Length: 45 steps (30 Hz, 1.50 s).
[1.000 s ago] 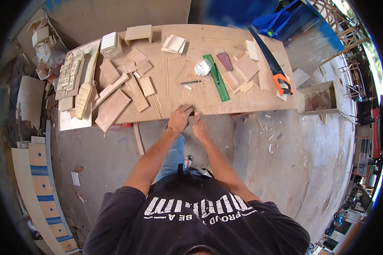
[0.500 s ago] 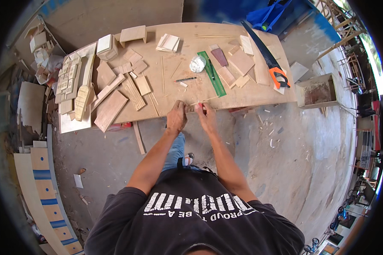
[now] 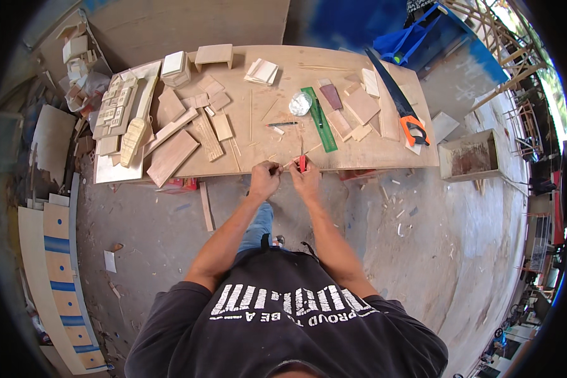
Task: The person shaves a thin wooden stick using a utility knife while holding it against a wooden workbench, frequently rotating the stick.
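At the table's front edge, my left hand (image 3: 265, 179) is closed, its fingertips pinching one end of a thin wooden strip (image 3: 312, 150). Close beside it, my right hand (image 3: 306, 180) grips a red-handled knife (image 3: 302, 164), its narrow blade pointing away from me. The strip slants past the right fingers toward the far right; whether those fingers also touch it I cannot tell. Beyond the hands lie a black pencil (image 3: 282, 124) and a small pale offcut. A green ruler (image 3: 320, 121) lies next to a tub of white paste (image 3: 300, 104).
The wooden table (image 3: 258, 151) holds several wood pieces on both sides. At its right lies a handsaw (image 3: 397, 94) with an orange handle. A carved wooden house model (image 3: 115, 113) rests on a board at the left. An open box (image 3: 472, 154) stands past the right end.
The knife in my right hand has turned, so its red handle and blade now show upright. Both hands stay close together at the table edge. The view has shifted slightly.
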Available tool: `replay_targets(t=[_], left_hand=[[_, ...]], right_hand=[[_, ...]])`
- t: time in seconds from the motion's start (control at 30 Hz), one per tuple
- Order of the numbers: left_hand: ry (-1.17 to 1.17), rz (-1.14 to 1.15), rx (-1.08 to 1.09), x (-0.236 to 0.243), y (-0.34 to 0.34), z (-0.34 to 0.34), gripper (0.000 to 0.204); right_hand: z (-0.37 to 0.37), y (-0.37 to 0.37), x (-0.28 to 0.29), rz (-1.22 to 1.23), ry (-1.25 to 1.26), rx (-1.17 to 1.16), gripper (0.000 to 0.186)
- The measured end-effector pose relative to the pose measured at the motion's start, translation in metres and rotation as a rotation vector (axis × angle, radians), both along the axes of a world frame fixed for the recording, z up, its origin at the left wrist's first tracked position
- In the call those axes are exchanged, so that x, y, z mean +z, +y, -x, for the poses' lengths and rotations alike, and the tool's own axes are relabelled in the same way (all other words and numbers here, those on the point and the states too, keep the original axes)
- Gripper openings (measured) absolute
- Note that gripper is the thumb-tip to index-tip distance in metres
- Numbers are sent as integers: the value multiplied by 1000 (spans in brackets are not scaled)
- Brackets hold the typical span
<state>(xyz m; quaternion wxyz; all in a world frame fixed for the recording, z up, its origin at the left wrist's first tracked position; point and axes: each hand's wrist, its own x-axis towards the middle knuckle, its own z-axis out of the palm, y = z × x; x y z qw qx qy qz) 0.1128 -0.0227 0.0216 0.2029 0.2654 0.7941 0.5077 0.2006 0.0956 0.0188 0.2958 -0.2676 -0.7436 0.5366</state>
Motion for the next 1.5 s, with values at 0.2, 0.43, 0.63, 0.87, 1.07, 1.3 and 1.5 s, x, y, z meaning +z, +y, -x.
replay_targets(t=[0.2, 0.43, 0.63, 0.87, 1.07, 1.3, 1.5], left_hand=[[-45, 21, 16, -2, -3, -1, 16], [-642, -178, 43, 10, -11, 15, 16], [-462, -41, 189, -11, -23, 22, 12], [333, 59, 242, -16, -1, 24, 7], [386, 82, 280, -26, 10, 34, 9], [56, -27, 468, -33, -33, 35, 8], [-75, -103, 535, -25, -75, 19, 9]], right_hand=[[0, -11, 6, 179, -49, -82, 14], [9, 25, -2, 731, -54, -110, 12], [25, 53, -7, 634, -303, -204, 14], [-16, 37, -41, 385, -407, -137, 22], [-20, 22, -20, 220, -417, -125, 24], [39, 14, 8, -396, -371, 193, 14], [59, 20, -9, -555, -410, 455, 14]])
